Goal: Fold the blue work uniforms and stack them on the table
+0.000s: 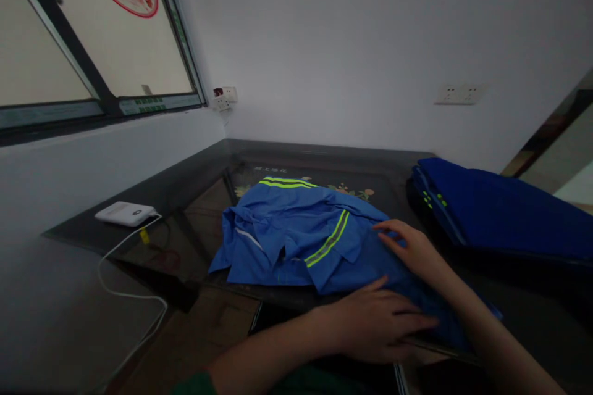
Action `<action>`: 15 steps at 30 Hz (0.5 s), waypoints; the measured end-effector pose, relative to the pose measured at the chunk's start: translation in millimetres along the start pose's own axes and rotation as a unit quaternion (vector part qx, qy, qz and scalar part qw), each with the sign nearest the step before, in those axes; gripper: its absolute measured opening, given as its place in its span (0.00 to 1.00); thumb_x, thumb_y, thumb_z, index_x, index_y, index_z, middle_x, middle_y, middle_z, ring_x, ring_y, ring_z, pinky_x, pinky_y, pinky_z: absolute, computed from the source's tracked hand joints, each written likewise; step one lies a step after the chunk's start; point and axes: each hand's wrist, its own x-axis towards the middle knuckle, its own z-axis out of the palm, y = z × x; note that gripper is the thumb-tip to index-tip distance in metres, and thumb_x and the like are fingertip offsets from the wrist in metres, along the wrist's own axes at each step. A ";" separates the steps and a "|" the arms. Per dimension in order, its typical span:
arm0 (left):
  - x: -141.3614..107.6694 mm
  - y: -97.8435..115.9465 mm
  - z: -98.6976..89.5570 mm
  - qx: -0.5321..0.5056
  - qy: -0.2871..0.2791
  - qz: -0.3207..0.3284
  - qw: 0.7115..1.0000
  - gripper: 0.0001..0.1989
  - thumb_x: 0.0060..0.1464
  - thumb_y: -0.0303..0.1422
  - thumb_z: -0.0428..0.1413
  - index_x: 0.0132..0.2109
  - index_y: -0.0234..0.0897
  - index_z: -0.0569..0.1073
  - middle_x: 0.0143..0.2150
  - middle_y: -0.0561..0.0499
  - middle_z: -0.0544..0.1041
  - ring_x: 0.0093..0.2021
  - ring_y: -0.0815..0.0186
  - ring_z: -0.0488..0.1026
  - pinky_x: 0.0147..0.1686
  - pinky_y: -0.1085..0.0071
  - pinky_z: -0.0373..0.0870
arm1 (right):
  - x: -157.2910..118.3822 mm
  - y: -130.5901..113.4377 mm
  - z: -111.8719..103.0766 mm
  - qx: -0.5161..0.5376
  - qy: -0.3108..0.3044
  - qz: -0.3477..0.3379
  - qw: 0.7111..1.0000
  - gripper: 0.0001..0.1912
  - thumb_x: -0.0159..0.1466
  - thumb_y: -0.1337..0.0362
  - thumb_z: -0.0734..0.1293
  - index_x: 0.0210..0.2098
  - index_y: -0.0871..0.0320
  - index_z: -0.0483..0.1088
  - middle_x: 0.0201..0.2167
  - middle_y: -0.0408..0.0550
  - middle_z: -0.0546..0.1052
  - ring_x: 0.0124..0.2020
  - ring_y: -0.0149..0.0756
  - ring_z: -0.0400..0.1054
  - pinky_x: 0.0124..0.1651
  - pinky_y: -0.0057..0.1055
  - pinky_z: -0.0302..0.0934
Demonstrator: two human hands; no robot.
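A blue work jacket (287, 228) with yellow-and-grey reflective stripes lies partly folded and creased on the dark glossy table (194, 197). My left hand (377, 321) reaches across its near edge, fingers stretched out to the right over the cloth. Farther back, my right hand (412, 250) rests over the jacket's right part, its fingers apart and pointing left. Nothing shows gripped in either hand. The jacket's lower right part is dim and partly covered by my hands and forearms.
To the right lies a stack of folded darker blue clothes (500, 203). At the left edge of the table is a white power bank (125, 213) with a white cable (115, 293) hanging down. Behind stands a wall with sockets (458, 94); a window (115, 31) is at the left.
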 end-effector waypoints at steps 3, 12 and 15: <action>-48.1 -4.6 -24.9 -0.094 0.077 -0.032 0.992 0.20 0.63 0.31 0.46 0.61 0.42 0.65 0.59 0.50 0.72 0.59 0.66 0.67 0.66 0.60 0.51 | -15.6 8.7 -10.6 -0.005 -0.027 0.011 1.000 0.15 0.61 0.56 0.61 0.40 0.54 0.75 0.41 0.51 0.79 0.41 0.44 0.74 0.42 0.40 0.70; -257.3 -130.0 -74.0 0.161 0.335 -0.531 0.761 0.23 0.55 0.41 0.48 0.52 0.32 0.72 0.51 0.38 0.75 0.52 0.52 0.72 0.54 0.54 0.66 | 1.6 -44.5 -11.3 -0.025 -0.064 -0.104 0.992 0.11 0.64 0.60 0.62 0.41 0.53 0.74 0.43 0.49 0.78 0.47 0.42 0.72 0.53 0.42 0.65; -275.3 -148.1 -68.9 0.085 0.319 -0.599 0.730 0.27 0.51 0.49 0.49 0.47 0.31 0.74 0.47 0.38 0.78 0.46 0.51 0.75 0.48 0.58 0.70 | 23.4 -89.3 17.4 -0.052 -0.126 -0.175 0.975 0.11 0.64 0.65 0.63 0.45 0.55 0.73 0.45 0.49 0.77 0.48 0.40 0.70 0.52 0.40 0.65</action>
